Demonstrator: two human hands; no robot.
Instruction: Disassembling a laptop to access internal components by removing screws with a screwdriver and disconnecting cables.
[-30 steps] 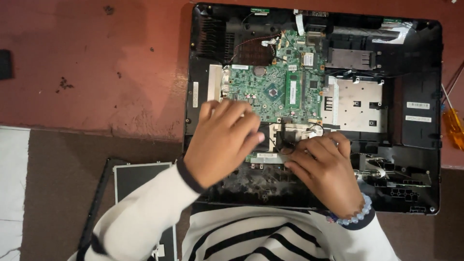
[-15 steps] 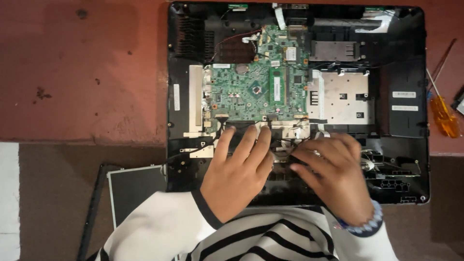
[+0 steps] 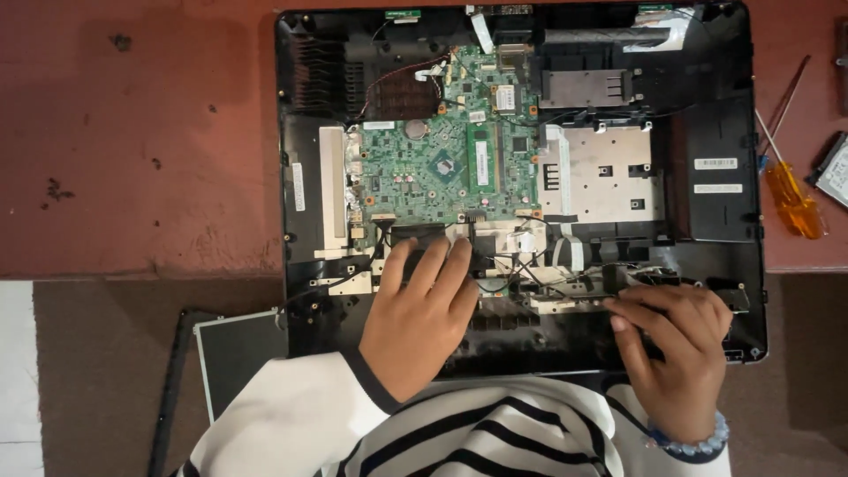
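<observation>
the left hand [image 3: 422,314] is lying flat, fingers spread, on a black part [image 3: 415,237] below the green board [image 3: 446,168] in the open case [image 3: 300,185]. the right hand [image 3: 676,340] is pinching a black strip [image 3: 618,284] at the case's lower right edge.

This looks like a small electronics repair workshop. An opened computer case [image 3: 521,177] lies flat on a worn reddish desk [image 3: 132,132], its green circuit board [image 3: 446,168] and wiring bare. An orange-handled screwdriver [image 3: 791,190] lies just beside the case, and a removed drive [image 3: 835,172] lies at the right edge. A detached screen panel [image 3: 234,353] sits lower down, beside the desk's edge.
</observation>
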